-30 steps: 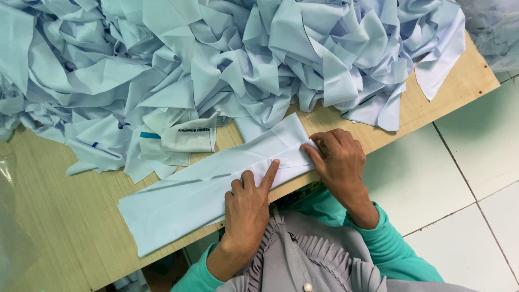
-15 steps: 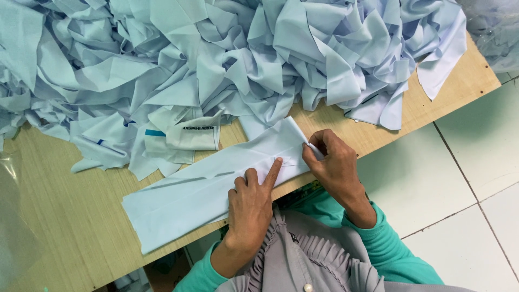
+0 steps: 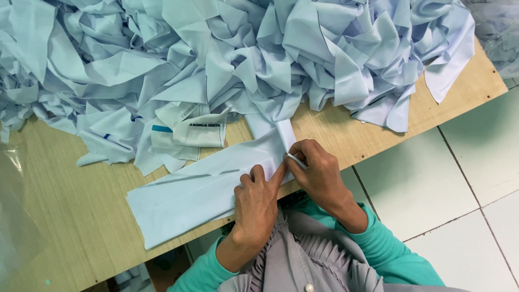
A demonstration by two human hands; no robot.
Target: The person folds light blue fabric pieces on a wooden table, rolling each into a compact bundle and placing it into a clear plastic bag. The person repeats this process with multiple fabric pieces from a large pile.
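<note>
Pressing flat, the left hand (image 3: 258, 205) pins a pale blue fabric strip (image 3: 200, 186); beside it, the right hand (image 3: 319, 172) pinches the strip's end.

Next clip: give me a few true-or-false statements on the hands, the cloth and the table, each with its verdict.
1. The left hand presses flat on the long fabric strip. True.
2. The right hand pinches a small white piece at the strip's end. True.
3. The strip is dark red. False: it is pale blue.
4. The fabric pile lies on the floor. False: it lies on the wooden table.
5. Both sleeves are green. True.
</note>
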